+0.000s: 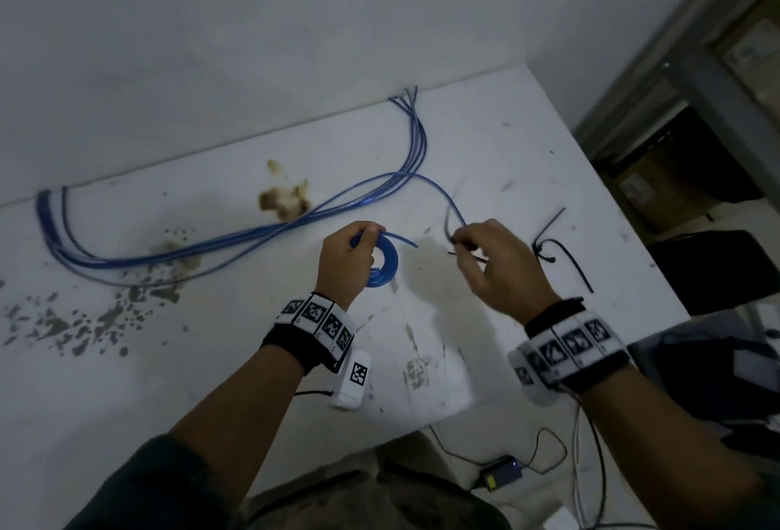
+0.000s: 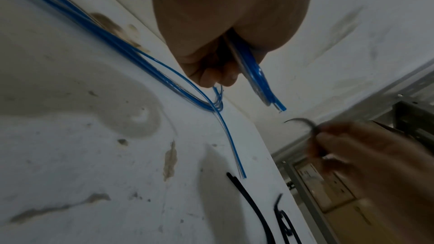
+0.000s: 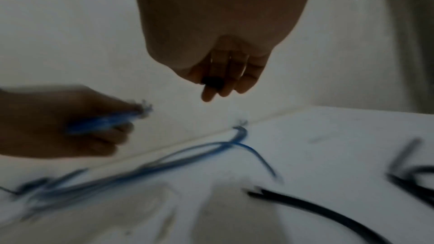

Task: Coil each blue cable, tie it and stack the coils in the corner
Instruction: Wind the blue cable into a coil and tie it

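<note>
1. Head view: a small blue coil point(image 1: 382, 265) is held above the surface point(image 1: 236, 360) by the left hand point(image 1: 344, 261), whose fingers are curled round its turns, with one free cable end jutting to the right. A thin black tie point(image 1: 453, 236) is pinched in the fingertips of the right hand point(image 1: 491, 265), close beside the coil but not yet touching it. The step in hand is judged to be the tying of this coil. It would be done well if the turns were kept pinched flat together while the tie is threaded through the middle and closed round all of them, the loose end included.

2. Left wrist view: the coil point(image 2: 254, 73) is seen edge-on, clamped between thumb and fingers, its cut end projecting below. The right hand point(image 2: 366, 157) is blurred, with the hooked tie point(image 2: 305, 123) pointing toward the coil. Spare black ties point(image 2: 249, 201) lie on the surface near its right edge.

3. Right wrist view: the picture is smeared. A dark piece, taken to be the tie point(image 3: 212, 81), is nipped at the fingertips point(image 3: 209, 95); the left hand point(image 3: 58, 123) with the coil is at the left.

4. Surroundings: the uncoiled blue cables point(image 1: 202, 246) lie in a long sweep by the wall point(image 1: 253, 44), one end curving close to the right hand, where it could be snagged. A brown stain point(image 1: 285, 202) and chipped patches mark the surface. No finished coils can be seen stacked in a corner.
</note>
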Motion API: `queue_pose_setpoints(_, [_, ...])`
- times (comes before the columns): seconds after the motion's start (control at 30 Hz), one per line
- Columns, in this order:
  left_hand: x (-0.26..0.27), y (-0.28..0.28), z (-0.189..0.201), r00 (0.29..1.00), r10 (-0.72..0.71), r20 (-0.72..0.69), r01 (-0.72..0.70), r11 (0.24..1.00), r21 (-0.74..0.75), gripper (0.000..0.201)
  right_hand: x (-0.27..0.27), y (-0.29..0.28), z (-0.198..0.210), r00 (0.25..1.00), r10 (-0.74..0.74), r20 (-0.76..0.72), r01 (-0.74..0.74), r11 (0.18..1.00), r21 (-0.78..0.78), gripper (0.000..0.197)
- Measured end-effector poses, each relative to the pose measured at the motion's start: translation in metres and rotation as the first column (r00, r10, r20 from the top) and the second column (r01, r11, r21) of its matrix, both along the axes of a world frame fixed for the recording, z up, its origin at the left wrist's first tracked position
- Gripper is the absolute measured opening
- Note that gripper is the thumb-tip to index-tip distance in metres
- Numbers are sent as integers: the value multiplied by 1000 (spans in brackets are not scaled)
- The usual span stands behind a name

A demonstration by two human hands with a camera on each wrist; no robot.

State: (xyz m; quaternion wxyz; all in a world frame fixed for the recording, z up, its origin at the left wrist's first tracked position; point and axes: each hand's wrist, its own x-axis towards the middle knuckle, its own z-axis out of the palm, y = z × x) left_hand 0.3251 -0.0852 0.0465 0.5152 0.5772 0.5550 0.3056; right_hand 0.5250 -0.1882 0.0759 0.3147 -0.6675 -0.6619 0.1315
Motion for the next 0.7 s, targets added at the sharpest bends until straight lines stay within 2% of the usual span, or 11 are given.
queue_pose_setpoints(0.07, [-6, 8, 1, 998, 60, -5, -60, 998, -5, 22, -30, -2, 25, 966, 253, -46, -253, 967, 3, 11])
queue_pose_setpoints(0.17, [-18, 20, 5, 994, 112, -13, -111, 994, 20, 22, -55, 0, 32, 903, 430, -14, -430, 901, -53, 10])
queue_pose_setpoints(0.27, [-31, 28, 8, 990, 139, -19, -138, 989, 50, 22, -65, 11, 30, 868, 495, 24, -492, 866, -90, 13])
queue_pose_setpoints(0.4, [-50, 33, 6, 983, 176, -45, -170, 979, 109, 23, -81, 36, 41, 843, 531, 84, -528, 847, -53, 14])
queue_pose_setpoints(0.53, [-69, 33, 3, 977, 207, -45, -201, 974, 105, 24, -105, 57, 48, 811, 577, 92, -574, 817, -58, 14])
queue_pose_setpoints(0.7, [-94, 31, 8, 959, 262, -109, -244, 957, 157, 22, -129, 64, 41, 774, 631, 53, -623, 774, -113, 19])
